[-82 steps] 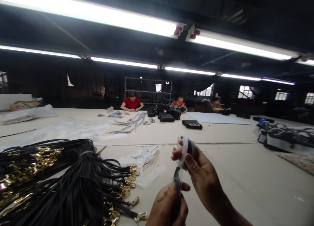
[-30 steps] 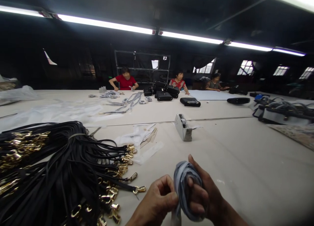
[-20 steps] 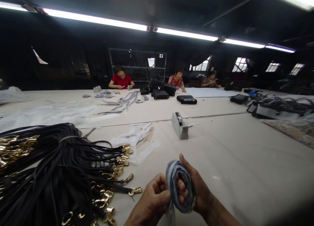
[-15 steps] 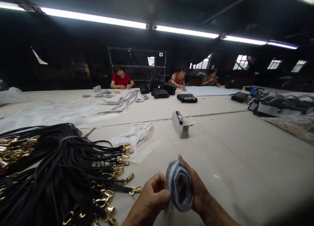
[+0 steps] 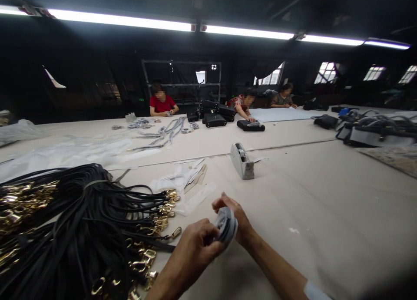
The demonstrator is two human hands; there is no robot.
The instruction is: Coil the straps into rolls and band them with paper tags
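Observation:
A strap wound into a coil and wrapped in whitish, thin material (image 5: 228,227) is held up between my two hands above the near part of the table. My left hand (image 5: 199,244) pinches its near left side between thumb and fingers. Around the far right side curls my right hand (image 5: 237,216), its fingers bent over the top of the coil. Part of the coil is hidden behind the fingers. To the left lies a large tied bundle of black straps (image 5: 94,222) with gold-coloured snap hooks (image 5: 169,200), close to my left forearm.
A grey tape dispenser (image 5: 243,163) stands beyond my hands. Paper and clear scraps (image 5: 185,178) lie left of it. Across the table (image 5: 312,204) are wrapped straps (image 5: 169,133), black bags (image 5: 215,117) and several co-workers. More bags (image 5: 374,133) sit at the right.
The coil has turned and tilted between my hands, and its open centre now faces left. My right hand has moved up and left, its fingers now bent over the coil's top.

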